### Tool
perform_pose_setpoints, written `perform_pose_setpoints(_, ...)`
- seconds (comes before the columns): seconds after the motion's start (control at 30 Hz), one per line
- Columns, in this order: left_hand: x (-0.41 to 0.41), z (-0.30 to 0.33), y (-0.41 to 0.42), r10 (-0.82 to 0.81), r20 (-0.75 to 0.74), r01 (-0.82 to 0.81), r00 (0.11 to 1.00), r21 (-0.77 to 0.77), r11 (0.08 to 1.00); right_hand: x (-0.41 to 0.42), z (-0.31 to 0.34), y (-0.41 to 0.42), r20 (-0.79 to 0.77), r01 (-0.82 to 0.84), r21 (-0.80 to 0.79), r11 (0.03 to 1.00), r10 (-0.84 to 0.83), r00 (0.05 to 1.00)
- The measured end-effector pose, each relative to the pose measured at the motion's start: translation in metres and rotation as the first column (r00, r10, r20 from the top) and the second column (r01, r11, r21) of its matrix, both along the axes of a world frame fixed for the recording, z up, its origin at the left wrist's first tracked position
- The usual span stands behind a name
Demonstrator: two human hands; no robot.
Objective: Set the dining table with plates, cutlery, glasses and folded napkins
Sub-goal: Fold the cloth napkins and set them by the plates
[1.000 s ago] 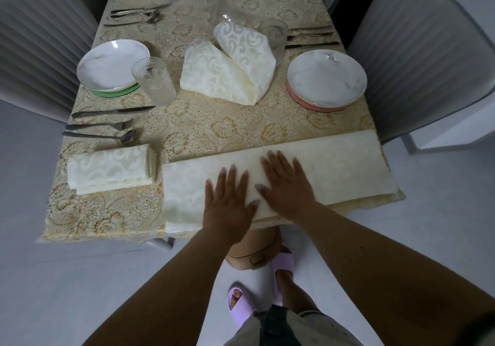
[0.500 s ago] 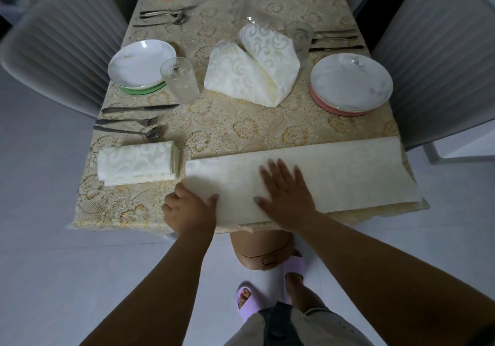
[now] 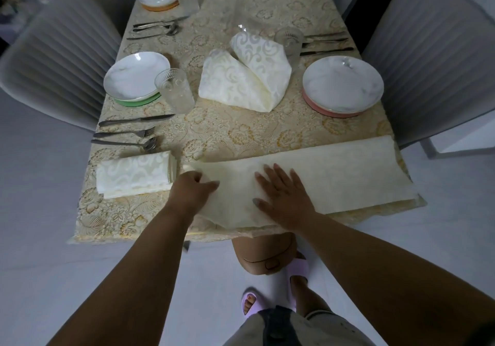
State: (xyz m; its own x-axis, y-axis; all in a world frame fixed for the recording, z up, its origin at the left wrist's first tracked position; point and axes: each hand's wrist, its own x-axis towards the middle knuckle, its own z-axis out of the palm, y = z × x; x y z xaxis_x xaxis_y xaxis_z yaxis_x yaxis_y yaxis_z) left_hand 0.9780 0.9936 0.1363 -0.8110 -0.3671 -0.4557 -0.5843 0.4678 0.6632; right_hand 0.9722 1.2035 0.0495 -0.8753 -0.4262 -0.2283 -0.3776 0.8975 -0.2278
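Head view: left hand (image 3: 193, 190) pinches the long napkin's (image 3: 334, 174) left end, right hand (image 3: 281, 195) flat on its middle.

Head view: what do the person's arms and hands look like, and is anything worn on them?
Both forearms are bare up to the frame edge: no sleeves, watch or bracelets show. The left hand and right hand wear no gloves, and no rings are visible. Whether the nails are painted is too unclear to tell.
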Motion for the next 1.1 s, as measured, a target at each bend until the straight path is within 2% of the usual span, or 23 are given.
perform_pose_setpoints(0.07, -0.011, 0.017, 0.019, -0.06, -0.085, 0.067, 0.995, 0.079, 0.995, -0.003, 0.012, 0.002, 0.088, 0.051, -0.13, 0.99, -0.04, 0.995)
perform_pose_setpoints(0.13, -0.021, 0.029, 0.042, -0.12, -0.131, 0.138, 0.984, 0.139, 0.981, -0.009, 0.028, 0.007, 0.295, 0.258, -0.348, 0.902, -0.156, 0.943)
perform_pose_setpoints(0.17, -0.026, 0.033, 0.054, -0.146, -0.139, 0.172, 0.979, 0.193, 0.966, -0.013, 0.038, 0.011, 0.466, 0.442, -0.445, 0.778, -0.22, 0.857)
perform_pose_setpoints(0.23, -0.034, 0.037, 0.081, -0.197, -0.14, 0.231, 0.97, 0.287, 0.93, -0.024, 0.055, 0.028, 0.752, 0.757, -0.495, 0.426, -0.228, 0.619)
perform_pose_setpoints(0.27, -0.036, 0.038, 0.094, -0.229, -0.14, 0.261, 0.963, 0.297, 0.918, -0.029, 0.063, 0.038, 0.819, 0.829, -0.476, 0.292, -0.196, 0.539)
perform_pose_setpoints(0.33, -0.039, 0.034, 0.122, -0.291, -0.154, 0.324, 0.944, 0.277, 0.904, -0.037, 0.074, 0.06, 0.89, 0.898, -0.428, 0.107, -0.125, 0.439)
perform_pose_setpoints(0.37, -0.039, 0.03, 0.135, -0.323, -0.154, 0.354, 0.934, 0.262, 0.898, -0.04, 0.078, 0.071, 0.908, 0.913, -0.404, 0.062, -0.095, 0.409)
perform_pose_setpoints(0.43, -0.04, 0.018, 0.157, -0.387, -0.12, 0.405, 0.914, 0.274, 0.872, -0.04, 0.081, 0.088, 0.919, 0.922, -0.385, 0.043, -0.073, 0.388)
perform_pose_setpoints(0.5, -0.038, 0.008, 0.172, -0.414, -0.087, 0.415, 0.906, 0.369, 0.831, -0.038, 0.08, 0.1, 0.927, 0.931, -0.365, 0.006, -0.088, 0.364)
perform_pose_setpoints(0.53, -0.036, 0.004, 0.175, -0.397, -0.096, 0.399, 0.913, 0.416, 0.817, -0.037, 0.078, 0.103, 0.92, 0.931, -0.365, -0.005, -0.153, 0.36)
perform_pose_setpoints(0.57, -0.033, 0.001, 0.176, -0.365, -0.13, 0.384, 0.922, 0.437, 0.813, -0.037, 0.073, 0.105, 0.891, 0.922, -0.387, 0.027, -0.247, 0.381)
perform_pose_setpoints(0.6, -0.031, -0.003, 0.175, -0.327, -0.187, 0.377, 0.926, 0.419, 0.826, -0.038, 0.068, 0.107, 0.828, 0.902, -0.413, 0.128, -0.36, 0.43)
perform_pose_setpoints(0.63, -0.029, -0.007, 0.172, -0.295, -0.256, 0.374, 0.921, 0.363, 0.853, -0.04, 0.062, 0.109, 0.733, 0.869, -0.411, 0.275, -0.466, 0.495)
perform_pose_setpoints(0.67, -0.027, -0.011, 0.168, -0.284, -0.324, 0.376, 0.902, 0.27, 0.887, -0.041, 0.057, 0.11, 0.627, 0.822, -0.378, 0.426, -0.536, 0.566)
perform_pose_setpoints(0.7, -0.026, -0.017, 0.162, -0.305, -0.39, 0.383, 0.869, 0.138, 0.913, -0.043, 0.052, 0.112, 0.543, 0.785, -0.338, 0.52, -0.573, 0.613)
perform_pose_setpoints(0.73, -0.026, -0.023, 0.156, -0.363, -0.447, 0.396, 0.818, -0.022, 0.918, -0.045, 0.049, 0.113, 0.494, 0.77, -0.324, 0.55, -0.596, 0.633)
perform_pose_setpoints(0.8, -0.025, -0.037, 0.145, -0.513, -0.506, 0.419, 0.693, -0.296, 0.858, -0.049, 0.045, 0.118, 0.431, 0.779, -0.333, 0.531, -0.649, 0.627)
perform_pose_setpoints(0.87, -0.024, -0.05, 0.138, -0.634, -0.481, 0.46, 0.606, -0.437, 0.772, -0.053, 0.045, 0.123, 0.391, 0.782, -0.329, 0.53, -0.677, 0.624)
perform_pose_setpoints(0.93, -0.022, -0.06, 0.137, -0.708, -0.411, 0.492, 0.574, -0.519, 0.699, -0.054, 0.042, 0.13, 0.354, 0.77, -0.315, 0.554, -0.684, 0.637)
perform_pose_setpoints(1.0, -0.019, -0.068, 0.139, -0.738, -0.373, 0.501, 0.563, -0.556, 0.663, -0.052, 0.041, 0.133, 0.34, 0.751, -0.33, 0.571, -0.67, 0.659)
perform_pose_setpoints(1.1, -0.016, -0.074, 0.146, -0.702, -0.357, 0.479, 0.616, -0.537, 0.694, -0.043, 0.036, 0.134, 0.367, 0.722, -0.323, 0.612, -0.622, 0.692)
